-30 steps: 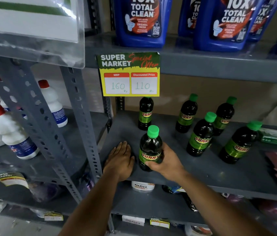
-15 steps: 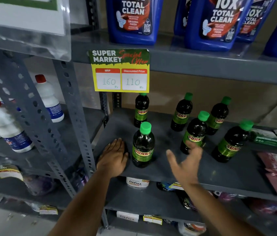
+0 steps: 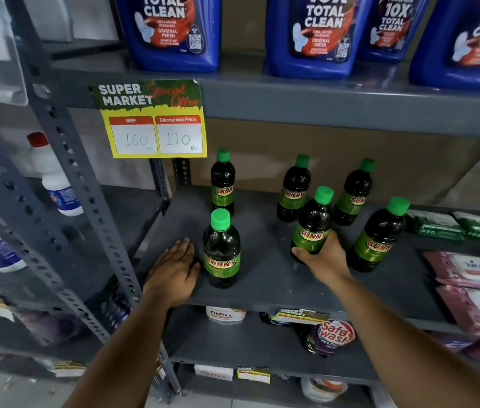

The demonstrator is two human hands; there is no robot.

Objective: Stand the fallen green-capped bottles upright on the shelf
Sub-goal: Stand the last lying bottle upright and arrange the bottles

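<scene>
Six dark bottles with green caps stand upright on the grey metal shelf [image 3: 265,284], each round-shouldered with a green label. The right hand [image 3: 322,260] wraps the base of the mid-front bottle [image 3: 312,228]; the left hand [image 3: 174,270] lies flat, fingers extended, holding nothing, just beside the front-left bottle [image 3: 221,251]. A price tag [image 3: 151,119] hangs above; pink packs [image 3: 474,287] lie to the right.

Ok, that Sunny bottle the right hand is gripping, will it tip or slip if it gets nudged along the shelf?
Probably tippy: the bottle is tall and narrow. It looks full of dark liquid, so likely heavy for its size. The right hand grips low on the glossy label, which may be slick. The neighbour bottle stands close, so a push could knock it.
</scene>
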